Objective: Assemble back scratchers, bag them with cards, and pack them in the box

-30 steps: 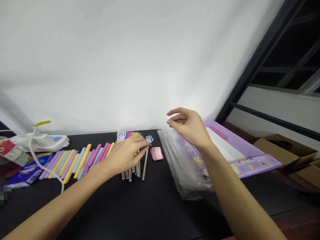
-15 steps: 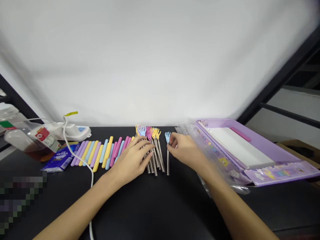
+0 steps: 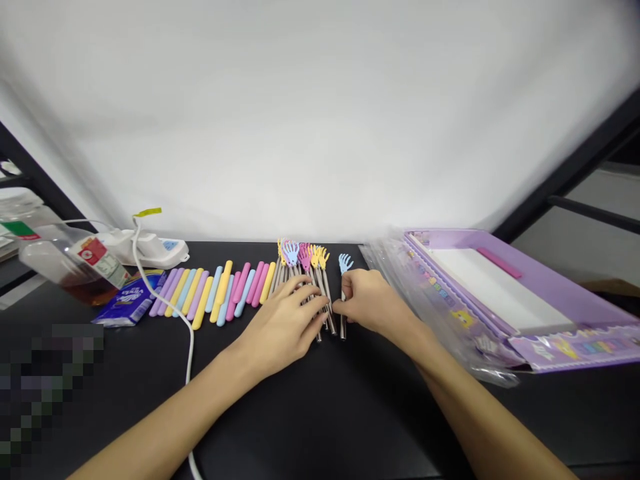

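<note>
Under my left hand (image 3: 287,320) lies a bundle of back scratchers (image 3: 305,257), with metal rods and small hand-shaped heads in blue, pink and yellow. The fingers of that hand are apart and rest over the rods, hiding part of them. Just right of the bundle, a single blue-headed back scratcher (image 3: 345,263) lies upright in view on the table. My right hand (image 3: 367,300) is closed around its rod, thumb and forefinger pinching it below the head. To the left, a row of coloured tube handles (image 3: 215,293) in purple, yellow, blue and pink lies side by side.
At right stands a purple display box (image 3: 500,293) with clear plastic bags (image 3: 430,300) along its left side. A white cable (image 3: 191,353) crosses the black table (image 3: 310,420). At left are a blue tissue pack (image 3: 131,303), a bottle (image 3: 75,260) and a power strip (image 3: 167,252).
My right hand has come down from above the plastic bags to the separate blue back scratcher and closed on it. My left hand stays over the bundle. The small pink card is now out of sight.
</note>
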Demonstrator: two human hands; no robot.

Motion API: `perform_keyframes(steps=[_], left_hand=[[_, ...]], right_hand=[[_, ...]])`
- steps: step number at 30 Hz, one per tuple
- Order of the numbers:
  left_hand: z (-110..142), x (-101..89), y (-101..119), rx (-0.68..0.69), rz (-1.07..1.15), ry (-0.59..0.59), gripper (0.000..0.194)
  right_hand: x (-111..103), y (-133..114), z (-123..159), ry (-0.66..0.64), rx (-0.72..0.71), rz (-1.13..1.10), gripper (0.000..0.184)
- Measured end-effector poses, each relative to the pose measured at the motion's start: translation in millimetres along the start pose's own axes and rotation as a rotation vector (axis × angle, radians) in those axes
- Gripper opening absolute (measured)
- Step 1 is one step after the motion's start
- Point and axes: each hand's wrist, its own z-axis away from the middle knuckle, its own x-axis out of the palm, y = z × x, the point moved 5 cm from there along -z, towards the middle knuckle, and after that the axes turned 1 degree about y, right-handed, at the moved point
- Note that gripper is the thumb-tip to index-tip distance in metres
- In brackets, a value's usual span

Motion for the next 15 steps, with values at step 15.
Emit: perform_keyframes(steps=[15], left_hand=[[-0.4,-0.2,-6.1,-0.031,0.001,0.033,0.021]], right_hand=[[7.0,-3.8,-1.1,-0.057,-0.106,-0.145,0.014]])
